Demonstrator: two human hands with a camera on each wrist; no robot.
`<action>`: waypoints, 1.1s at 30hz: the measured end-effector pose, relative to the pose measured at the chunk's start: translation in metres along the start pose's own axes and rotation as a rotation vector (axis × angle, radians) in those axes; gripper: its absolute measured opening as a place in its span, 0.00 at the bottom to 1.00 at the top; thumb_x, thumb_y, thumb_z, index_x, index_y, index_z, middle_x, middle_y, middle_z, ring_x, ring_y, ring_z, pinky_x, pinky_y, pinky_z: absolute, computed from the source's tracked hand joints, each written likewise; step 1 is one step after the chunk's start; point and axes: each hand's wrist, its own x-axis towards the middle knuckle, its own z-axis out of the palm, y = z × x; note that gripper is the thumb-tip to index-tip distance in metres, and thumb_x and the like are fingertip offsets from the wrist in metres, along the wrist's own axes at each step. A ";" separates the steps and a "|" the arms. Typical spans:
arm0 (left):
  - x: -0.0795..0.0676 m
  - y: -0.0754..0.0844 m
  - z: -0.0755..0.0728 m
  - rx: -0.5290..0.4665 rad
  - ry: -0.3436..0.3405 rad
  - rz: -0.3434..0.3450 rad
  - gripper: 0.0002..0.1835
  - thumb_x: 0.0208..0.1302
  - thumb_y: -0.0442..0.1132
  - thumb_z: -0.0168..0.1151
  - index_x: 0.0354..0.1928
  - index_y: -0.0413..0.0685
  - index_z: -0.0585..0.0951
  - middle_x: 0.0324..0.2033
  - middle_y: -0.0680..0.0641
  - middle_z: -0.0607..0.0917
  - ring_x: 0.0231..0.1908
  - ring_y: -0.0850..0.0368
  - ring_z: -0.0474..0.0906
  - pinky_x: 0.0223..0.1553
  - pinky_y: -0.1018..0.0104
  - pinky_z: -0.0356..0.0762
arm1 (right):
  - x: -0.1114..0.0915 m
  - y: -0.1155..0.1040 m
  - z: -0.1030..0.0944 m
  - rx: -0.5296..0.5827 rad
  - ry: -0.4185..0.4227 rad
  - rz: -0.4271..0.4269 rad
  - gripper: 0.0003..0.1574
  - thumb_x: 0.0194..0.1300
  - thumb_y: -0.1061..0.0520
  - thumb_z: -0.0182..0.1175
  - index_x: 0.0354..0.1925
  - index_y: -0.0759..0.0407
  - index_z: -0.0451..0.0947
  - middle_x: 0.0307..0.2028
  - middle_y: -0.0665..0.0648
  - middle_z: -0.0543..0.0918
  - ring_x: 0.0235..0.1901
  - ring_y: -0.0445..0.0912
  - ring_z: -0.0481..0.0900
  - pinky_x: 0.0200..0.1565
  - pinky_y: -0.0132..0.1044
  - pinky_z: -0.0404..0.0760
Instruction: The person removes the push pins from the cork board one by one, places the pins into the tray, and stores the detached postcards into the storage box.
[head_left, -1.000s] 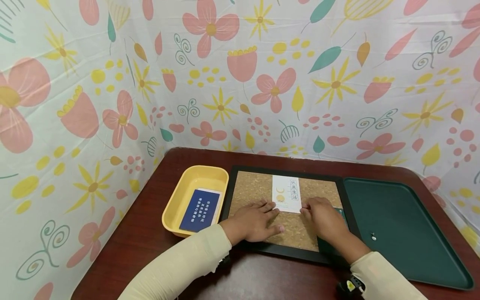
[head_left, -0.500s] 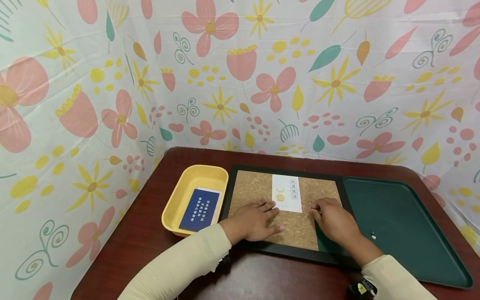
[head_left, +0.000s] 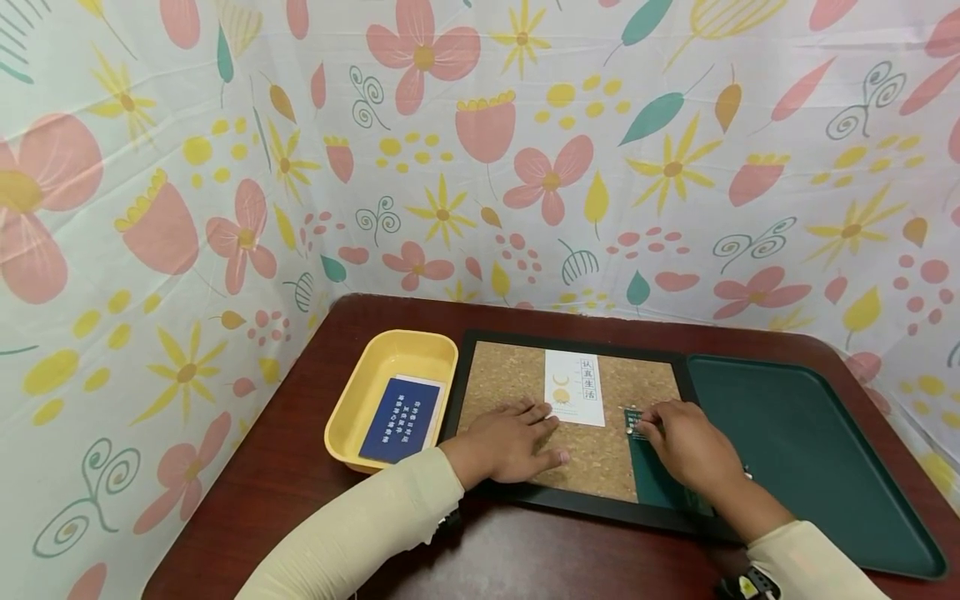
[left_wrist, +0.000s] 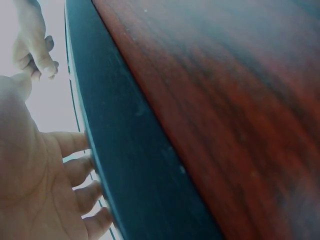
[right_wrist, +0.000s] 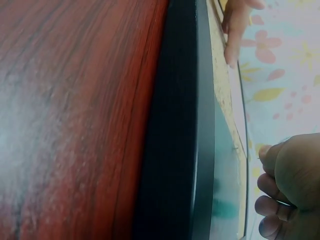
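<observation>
In the head view my left hand rests with spread fingers on the cork board. Its fingertips reach the lower left corner of a white card with a printed moon and characters. My right hand is over a dark green card at the board's lower right and partly covers it. In the right wrist view its thumb and finger pinch a pushpin, of which only a thin tip shows. The left wrist view shows my left palm beside the black frame.
Left of the board stands a yellow bin holding a blue card. To the right lies a dark green tray with a small pin on it. A floral cloth hangs behind the brown table.
My right hand has moved right, from the white card's lower right corner to the green card, uncovering the green card's left part. My left hand has stayed in place.
</observation>
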 end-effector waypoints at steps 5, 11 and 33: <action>0.000 0.000 0.000 0.003 -0.002 -0.002 0.45 0.71 0.76 0.18 0.81 0.62 0.58 0.79 0.56 0.55 0.79 0.52 0.46 0.76 0.55 0.48 | -0.003 0.003 -0.001 -0.002 0.000 0.007 0.07 0.74 0.54 0.62 0.41 0.57 0.81 0.47 0.62 0.82 0.50 0.61 0.77 0.36 0.50 0.77; 0.000 -0.001 0.001 -0.007 -0.001 0.003 0.45 0.72 0.76 0.19 0.81 0.62 0.59 0.79 0.55 0.55 0.79 0.52 0.47 0.76 0.55 0.49 | -0.006 0.007 -0.002 -0.004 0.018 0.003 0.09 0.73 0.54 0.64 0.43 0.58 0.83 0.46 0.61 0.83 0.47 0.60 0.78 0.36 0.49 0.77; 0.000 -0.001 0.000 -0.004 0.004 0.006 0.44 0.73 0.75 0.20 0.81 0.61 0.59 0.79 0.55 0.56 0.78 0.52 0.48 0.76 0.56 0.48 | -0.013 0.028 -0.012 -0.008 -0.003 0.041 0.09 0.74 0.54 0.62 0.42 0.59 0.81 0.39 0.58 0.81 0.38 0.53 0.76 0.31 0.45 0.74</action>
